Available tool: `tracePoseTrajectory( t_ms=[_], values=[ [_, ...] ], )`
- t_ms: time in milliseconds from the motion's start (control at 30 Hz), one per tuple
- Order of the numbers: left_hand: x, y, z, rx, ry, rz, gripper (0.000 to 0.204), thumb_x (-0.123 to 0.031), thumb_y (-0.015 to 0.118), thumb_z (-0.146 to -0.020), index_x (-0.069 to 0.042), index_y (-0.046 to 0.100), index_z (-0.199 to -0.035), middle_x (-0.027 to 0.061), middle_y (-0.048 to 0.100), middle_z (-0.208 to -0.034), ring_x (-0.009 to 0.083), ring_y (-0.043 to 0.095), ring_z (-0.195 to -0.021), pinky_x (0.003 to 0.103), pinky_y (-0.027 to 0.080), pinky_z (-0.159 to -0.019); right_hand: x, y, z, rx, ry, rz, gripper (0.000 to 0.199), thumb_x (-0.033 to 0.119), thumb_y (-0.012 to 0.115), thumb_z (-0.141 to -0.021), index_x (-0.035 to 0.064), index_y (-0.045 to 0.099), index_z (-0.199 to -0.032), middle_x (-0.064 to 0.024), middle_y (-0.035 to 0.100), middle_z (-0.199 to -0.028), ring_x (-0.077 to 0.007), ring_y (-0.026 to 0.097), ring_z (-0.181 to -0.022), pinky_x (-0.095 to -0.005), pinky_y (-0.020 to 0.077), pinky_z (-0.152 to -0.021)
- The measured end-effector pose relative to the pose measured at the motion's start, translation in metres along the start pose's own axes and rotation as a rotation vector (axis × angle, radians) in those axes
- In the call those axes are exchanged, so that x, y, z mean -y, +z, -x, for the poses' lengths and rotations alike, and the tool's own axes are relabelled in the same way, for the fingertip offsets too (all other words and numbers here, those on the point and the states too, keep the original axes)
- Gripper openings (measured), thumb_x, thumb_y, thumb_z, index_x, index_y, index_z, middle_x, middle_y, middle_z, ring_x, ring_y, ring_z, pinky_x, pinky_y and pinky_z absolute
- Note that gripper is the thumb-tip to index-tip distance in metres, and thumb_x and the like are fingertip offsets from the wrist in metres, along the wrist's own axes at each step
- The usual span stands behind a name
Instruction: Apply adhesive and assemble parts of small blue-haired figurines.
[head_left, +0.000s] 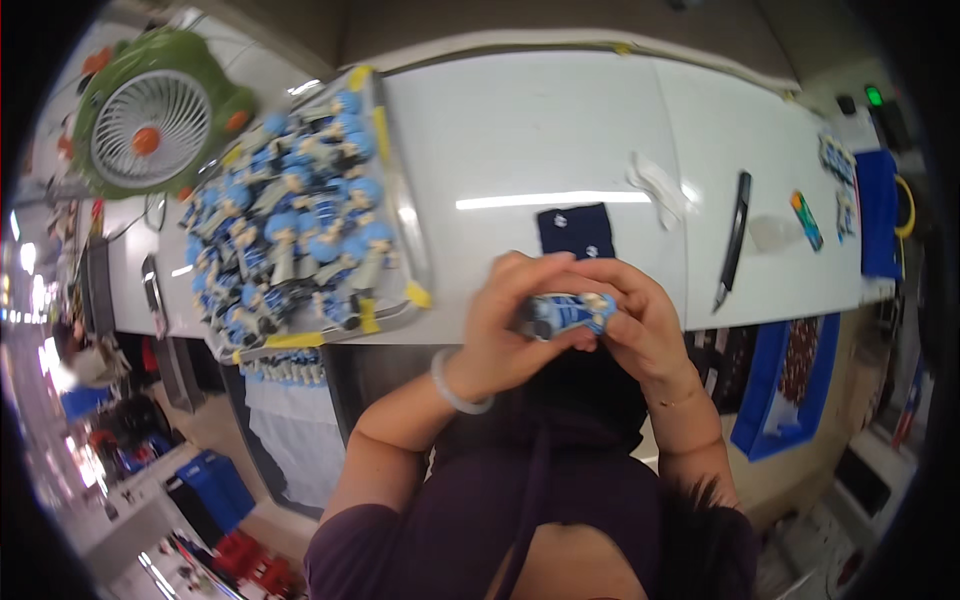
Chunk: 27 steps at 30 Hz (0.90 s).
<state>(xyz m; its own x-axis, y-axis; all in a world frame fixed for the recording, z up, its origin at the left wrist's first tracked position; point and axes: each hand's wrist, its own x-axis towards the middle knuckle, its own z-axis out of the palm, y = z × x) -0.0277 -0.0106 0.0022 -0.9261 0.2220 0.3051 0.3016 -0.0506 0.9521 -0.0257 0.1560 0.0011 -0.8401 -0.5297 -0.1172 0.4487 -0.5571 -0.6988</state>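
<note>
head view: we see the left hand (505, 330) and the right hand (640, 325) meeting at the near edge of the white table (540, 140), both sets of fingers closed around one small blue-and-white figurine (568, 313) held lying crosswise between them. a metal tray (405, 215) heaped with matching blue figurines (295, 225) stands just to the left, a green desk fan (150, 115) beyond it. a dark blue cloth patch (575, 230) lies just behind the hands; a black utility knife (733, 240) lies well apart to the right. we judge that the piece is best worked with fingertip pressure only, thumbs bracing the body so that thin parts are not bent.
</note>
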Motion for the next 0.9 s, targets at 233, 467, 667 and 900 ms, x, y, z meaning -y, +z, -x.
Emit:
tracePoseTrajectory(
  t_ms=[233, 467, 667, 900],
  values=[
    [0.012, 0.009, -0.001, 0.066, 0.1, -0.001, 0.069, -0.007, 0.073, -0.062, -0.005, 0.037, -0.12, 0.0048, 0.063, -0.091, 0.0158, 0.047, -0.073, 0.026, 0.036, -0.069, 0.001, -0.008, 0.01, -0.02, -0.009, -0.114, 0.046, 0.019, 0.052, -0.083, -0.0031, 0.036, -0.121, -0.0132, 0.055, -0.102, -0.013, 0.055, -0.08, -0.0228, 0.0452, -0.068],
    [0.011, 0.008, 0.0, 0.072, 0.246, -0.165, 0.07, -0.011, 0.074, -0.062, -0.005, 0.036, -0.121, 0.0031, 0.063, -0.09, 0.0176, 0.046, -0.076, 0.028, 0.035, -0.071, -0.004, -0.008, 0.01, 0.027, -0.015, -0.113, 0.043, 0.012, 0.046, -0.085, -0.0033, 0.034, -0.123, -0.0135, 0.047, -0.115, -0.0179, 0.049, -0.1, -0.0277, 0.0406, -0.083],
    [0.009, 0.004, -0.005, 0.046, 0.303, -0.322, 0.071, -0.015, 0.074, -0.063, -0.008, 0.035, -0.122, 0.0009, 0.064, -0.088, 0.018, 0.04, -0.081, 0.029, 0.031, -0.075, -0.003, -0.011, 0.004, 0.106, -0.023, -0.103, 0.045, 0.001, 0.042, -0.083, -0.0038, 0.03, -0.126, -0.0141, 0.035, -0.129, -0.0223, 0.038, -0.117, -0.0328, 0.0315, -0.096],
    [0.005, -0.003, 0.0, 0.184, 0.302, -0.437, 0.078, -0.017, 0.074, -0.064, -0.012, 0.024, -0.124, 0.0016, 0.063, -0.087, 0.0167, 0.038, -0.081, 0.031, 0.028, -0.071, -0.003, -0.002, 0.011, -0.008, -0.168, 0.212, 0.055, 0.02, 0.052, -0.084, -0.0066, 0.029, -0.126, -0.0177, 0.043, -0.12, -0.0204, 0.046, -0.108, -0.0291, 0.0378, -0.088]
  ],
)
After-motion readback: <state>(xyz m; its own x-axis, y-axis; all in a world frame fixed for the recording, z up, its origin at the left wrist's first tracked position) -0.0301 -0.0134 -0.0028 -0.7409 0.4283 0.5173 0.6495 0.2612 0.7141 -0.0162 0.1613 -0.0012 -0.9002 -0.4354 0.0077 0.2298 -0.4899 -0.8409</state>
